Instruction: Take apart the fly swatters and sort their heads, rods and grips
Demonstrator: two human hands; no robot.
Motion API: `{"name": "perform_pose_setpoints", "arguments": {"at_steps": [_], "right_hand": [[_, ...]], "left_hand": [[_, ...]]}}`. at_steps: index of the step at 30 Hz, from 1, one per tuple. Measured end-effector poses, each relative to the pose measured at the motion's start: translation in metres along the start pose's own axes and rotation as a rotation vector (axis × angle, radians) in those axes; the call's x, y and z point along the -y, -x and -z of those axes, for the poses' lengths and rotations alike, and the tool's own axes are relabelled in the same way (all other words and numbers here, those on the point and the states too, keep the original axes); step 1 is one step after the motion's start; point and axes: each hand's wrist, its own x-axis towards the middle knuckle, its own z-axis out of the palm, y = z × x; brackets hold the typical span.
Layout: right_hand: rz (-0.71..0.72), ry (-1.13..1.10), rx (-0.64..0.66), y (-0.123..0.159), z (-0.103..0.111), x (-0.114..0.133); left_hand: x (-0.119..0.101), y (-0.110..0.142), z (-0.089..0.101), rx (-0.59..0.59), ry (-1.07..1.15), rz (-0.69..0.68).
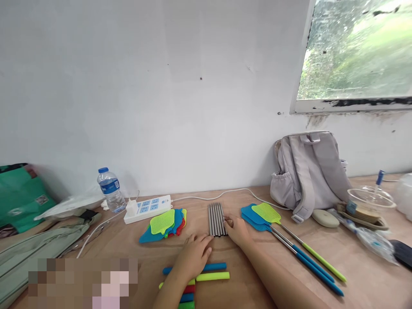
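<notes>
A row of several slim metal rods (216, 216) lies side by side on the table in front of me. At its right edge, my right hand (236, 229) has its fingers curled in against the outermost rod. My left hand (197, 253) rests palm down by the rods' near ends, fingers stretched and thumb apart, with nothing in it. Beneath and beside my left forearm lie several coloured handle tubes, among them a yellow-green tube (212, 277) and a blue tube (215, 267). Left of the rods is a pile of mesh fly swatter heads (162, 222).
Assembled fly swatters (298, 249) lie on the right. Behind them are a grey backpack (309, 171), a beige round case (325, 218) and a plastic cup (368, 204). On the left stand a power strip (148, 209) and a water bottle (111, 189). A white cable (212, 198) runs along the wall.
</notes>
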Motion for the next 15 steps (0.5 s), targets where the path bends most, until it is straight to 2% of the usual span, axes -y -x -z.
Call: {"name": "perform_pose_setpoints", "arguments": {"at_steps": [15], "right_hand": [[0.029, -0.032, -0.003, 0.0021, -0.0014, -0.0005]], "left_hand": [[0.0058, -0.0008, -0.0046, -0.031, -0.005, -0.026]]}}
